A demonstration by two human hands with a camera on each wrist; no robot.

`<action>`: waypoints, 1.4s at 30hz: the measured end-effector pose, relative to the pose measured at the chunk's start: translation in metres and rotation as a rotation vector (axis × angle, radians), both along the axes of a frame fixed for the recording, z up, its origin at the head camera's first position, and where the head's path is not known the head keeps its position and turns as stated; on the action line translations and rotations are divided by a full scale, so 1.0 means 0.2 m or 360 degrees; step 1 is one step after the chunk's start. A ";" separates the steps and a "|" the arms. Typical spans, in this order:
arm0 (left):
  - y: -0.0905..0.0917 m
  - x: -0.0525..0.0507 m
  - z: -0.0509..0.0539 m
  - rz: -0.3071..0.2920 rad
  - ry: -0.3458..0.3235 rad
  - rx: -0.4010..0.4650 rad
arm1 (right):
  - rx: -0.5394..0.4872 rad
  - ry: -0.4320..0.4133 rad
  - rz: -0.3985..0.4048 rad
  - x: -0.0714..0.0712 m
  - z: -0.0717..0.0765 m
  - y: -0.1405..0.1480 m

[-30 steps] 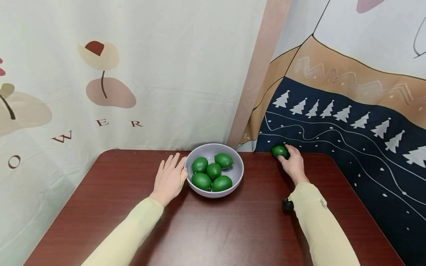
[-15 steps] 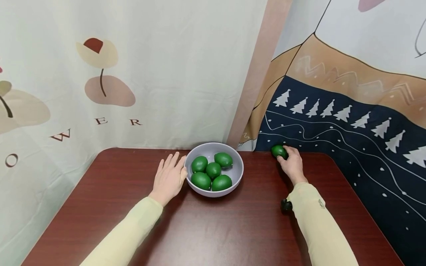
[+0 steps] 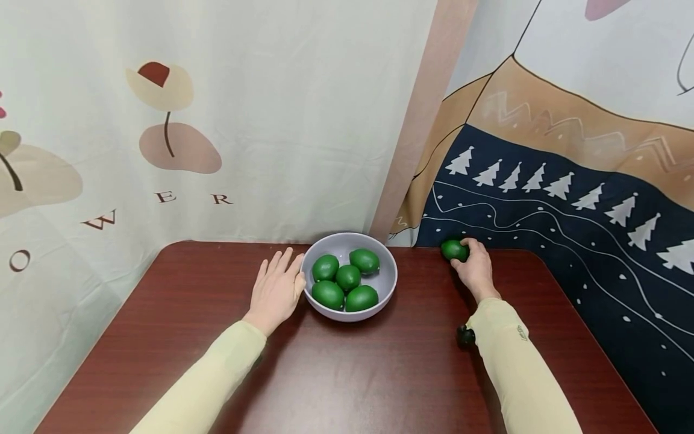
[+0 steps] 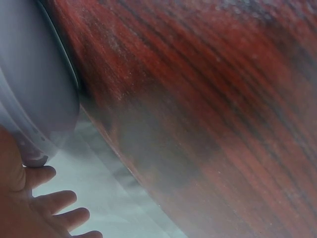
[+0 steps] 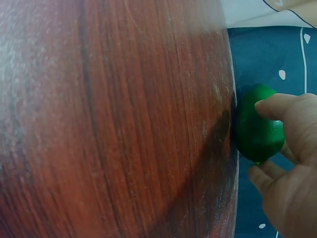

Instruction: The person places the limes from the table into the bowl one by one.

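Observation:
In the head view a grey bowl (image 3: 389, 290) stands at the far edge of the table with several green limes (image 3: 349, 278) inside. My left hand (image 3: 275, 293) lies against the bowl's left side, fingers straight and spread; the left wrist view shows its fingers (image 4: 57, 202) by the bowl wall (image 4: 37, 74). To the right, at the back edge, my right hand (image 3: 477, 270) holds a single lime (image 3: 452, 249) between thumb and fingers. Up close in the right wrist view, the thumb presses on the lime (image 5: 257, 126) and other fingertips touch its end; part of the grip is hidden.
The dark red wooden table (image 3: 368, 374) ends at the back against a pale printed curtain (image 3: 293, 132). A navy cloth with white trees (image 3: 542, 211) hangs behind and right of it. A black device (image 3: 465, 336) sits at my right wrist.
My right hand has shifted very slightly left, and a little more of the lime shows beside its fingers. The left hand and the bowl stay in place.

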State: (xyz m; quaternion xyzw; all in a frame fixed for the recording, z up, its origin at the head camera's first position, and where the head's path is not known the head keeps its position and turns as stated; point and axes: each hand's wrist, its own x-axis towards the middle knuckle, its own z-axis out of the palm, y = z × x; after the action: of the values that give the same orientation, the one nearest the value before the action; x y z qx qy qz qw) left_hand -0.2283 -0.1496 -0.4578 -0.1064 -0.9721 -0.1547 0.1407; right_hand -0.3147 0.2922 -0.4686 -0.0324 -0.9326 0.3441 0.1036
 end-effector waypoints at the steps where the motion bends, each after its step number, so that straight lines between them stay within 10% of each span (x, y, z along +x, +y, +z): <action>1: 0.00 0.00 0.00 0.0002 -0.0006 -0.0001 | -0.0005 -0.0001 0.0001 0.00 0.00 0.00; 42: 0.00 -0.01 -0.01 0.0006 -0.0058 -0.0002 | -0.0025 0.0091 0.0025 0.03 0.00 -0.03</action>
State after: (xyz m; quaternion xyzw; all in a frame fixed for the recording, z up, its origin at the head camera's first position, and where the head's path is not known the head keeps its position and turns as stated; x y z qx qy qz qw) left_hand -0.2294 -0.1501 -0.4595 -0.1017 -0.9748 -0.1558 0.1232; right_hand -0.3094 0.2864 -0.4683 -0.0161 -0.9268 0.3531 0.1273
